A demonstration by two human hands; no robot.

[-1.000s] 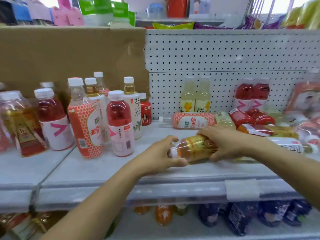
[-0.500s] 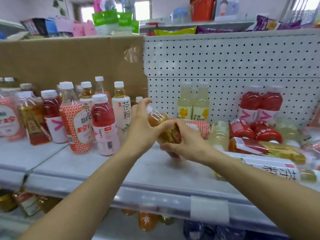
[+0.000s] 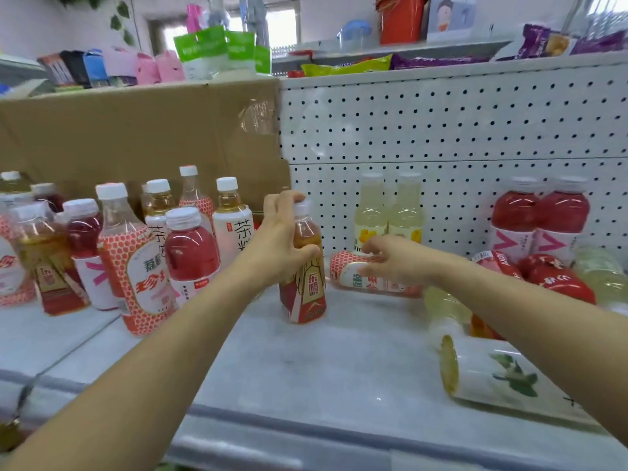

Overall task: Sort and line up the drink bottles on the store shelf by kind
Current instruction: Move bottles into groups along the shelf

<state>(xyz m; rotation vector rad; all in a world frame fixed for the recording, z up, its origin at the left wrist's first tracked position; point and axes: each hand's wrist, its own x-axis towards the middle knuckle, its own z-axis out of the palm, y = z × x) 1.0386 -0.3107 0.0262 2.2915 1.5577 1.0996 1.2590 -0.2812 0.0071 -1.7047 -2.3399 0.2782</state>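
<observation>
An amber tea bottle with a red and gold label [image 3: 304, 287] stands upright on the grey shelf [image 3: 306, 375]. My left hand [image 3: 280, 239] grips its neck and shoulder. My right hand [image 3: 396, 258] hovers with loosely curled fingers over a lying bottle with a red honeycomb label [image 3: 353, 271], close to it; I cannot tell if it touches. Standing bottles of mixed kinds crowd the left: a honeycomb bottle [image 3: 136, 273], a red drink [image 3: 190, 253], a white tea bottle [image 3: 232, 226].
Two pale yellow bottles [image 3: 387, 212] and two red bottles [image 3: 540, 215] stand against the pegboard [image 3: 441, 130]. Several bottles lie in a heap at the right, one white-labelled [image 3: 492, 372] near the front. Cardboard [image 3: 136, 137] backs the left part.
The amber tea bottle went from lying, to tilted, to standing upright in my left hand. My right hand let go of it and moved right over the lying honeycomb bottle.
</observation>
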